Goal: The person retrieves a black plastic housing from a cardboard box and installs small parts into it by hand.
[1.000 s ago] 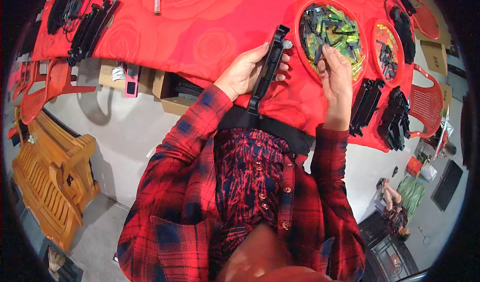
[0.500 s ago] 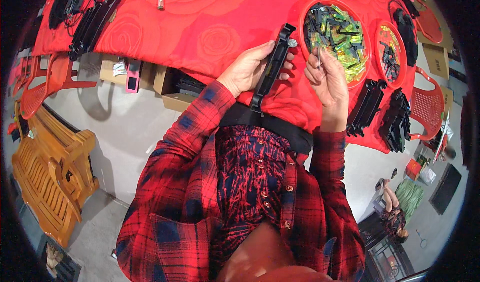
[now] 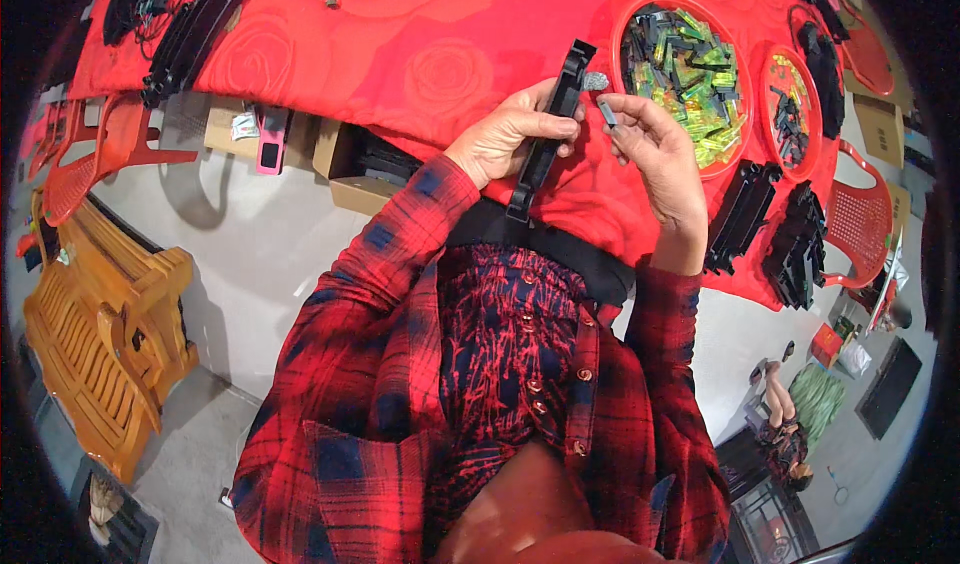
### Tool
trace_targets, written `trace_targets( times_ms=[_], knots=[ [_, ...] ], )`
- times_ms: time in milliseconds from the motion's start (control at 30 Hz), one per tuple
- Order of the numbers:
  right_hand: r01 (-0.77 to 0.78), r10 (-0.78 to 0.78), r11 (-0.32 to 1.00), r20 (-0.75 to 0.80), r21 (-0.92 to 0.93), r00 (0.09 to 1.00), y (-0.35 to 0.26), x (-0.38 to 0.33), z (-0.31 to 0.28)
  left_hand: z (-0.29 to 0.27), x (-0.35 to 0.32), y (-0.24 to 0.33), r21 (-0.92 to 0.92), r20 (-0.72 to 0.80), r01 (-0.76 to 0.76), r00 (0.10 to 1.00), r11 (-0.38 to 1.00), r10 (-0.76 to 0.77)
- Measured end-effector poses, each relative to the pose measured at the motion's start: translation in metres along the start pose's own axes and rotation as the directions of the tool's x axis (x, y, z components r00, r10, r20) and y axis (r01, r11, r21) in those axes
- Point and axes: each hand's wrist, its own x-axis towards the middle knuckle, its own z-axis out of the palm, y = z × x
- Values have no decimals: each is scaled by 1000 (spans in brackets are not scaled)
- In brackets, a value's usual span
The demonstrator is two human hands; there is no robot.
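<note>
Red cloth with a rose pattern covers the surface (image 3: 420,54) ahead of me, and grey floor shows below its near edge. I see my left hand (image 3: 505,139) wrapped round a long black plastic bar (image 3: 548,134), fingers curled over its middle, the bar tilted so its top end points away from me and its lower end reaches toward my waist. My right hand (image 3: 655,159) is just beside it, thumb and forefinger pinched on a small grey piece (image 3: 606,114) close to the bar's upper end; I cannot tell whether the piece touches the bar. Right behind that hand sits a round red tray (image 3: 640,26) heaped with small black and yellow-green plastic parts. A second, smaller red tray (image 3: 772,64) lies further right with a few similar parts. Stacks of black bars (image 3: 740,219) rest on the cloth near my right forearm, and another row of black bars (image 3: 190,29) lies far to the left. Cardboard boxes (image 3: 345,164) sit under the near edge, and a wooden bench (image 3: 100,334) stands on the floor at my left.
</note>
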Motion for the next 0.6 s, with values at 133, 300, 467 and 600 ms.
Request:
trace_targets(
  times_ms=[133,300,467,600],
  knots=[
    [68,-73,985,-25,-159,997,-2,-4,7,2,1,-1,66,-19,14,1000,998,-13],
    [99,-91,929,39,-356,995,-10,-7,14,12,0,0,107,-84,14,996,994,-5],
    [159,-131,875,94,-457,987,-12,-10,20,14,0,0,154,-118,9,993,988,9],
    [45,-74,957,-89,-288,993,-10,-6,18,4,2,0,129,-96,0,995,992,12]
  ],
)
